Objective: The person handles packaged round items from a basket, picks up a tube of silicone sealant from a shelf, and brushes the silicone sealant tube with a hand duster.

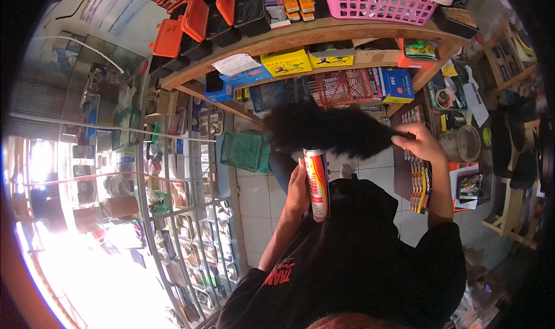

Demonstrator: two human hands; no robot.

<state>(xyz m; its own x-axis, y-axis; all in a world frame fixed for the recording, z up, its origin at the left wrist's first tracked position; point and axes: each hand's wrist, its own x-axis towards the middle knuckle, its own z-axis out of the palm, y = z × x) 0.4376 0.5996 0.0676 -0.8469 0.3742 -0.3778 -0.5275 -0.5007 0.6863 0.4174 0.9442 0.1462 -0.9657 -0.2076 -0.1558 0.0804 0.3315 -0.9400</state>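
Observation:
In the head view my left hand (298, 186) is closed around a white, red and yellow tube labelled silicone (317, 190), held upright close to my body. My right hand (425, 143) grips the handle end of a fluffy black duster (335, 131). The duster stretches leftward across the view, and its fibres lie over the top end of the tube, hiding it. Whether the fibres press on the tube or only pass in front of it, I cannot tell.
A wooden shelf (312, 37) ahead carries orange-lidded bins (167, 37), a pink basket (381, 5) and yellow boxes (286, 63). A green crate (243, 151) stands on the tiled floor. Glass display shelving (191, 231) lines the left, a stocked counter (410, 176) the right.

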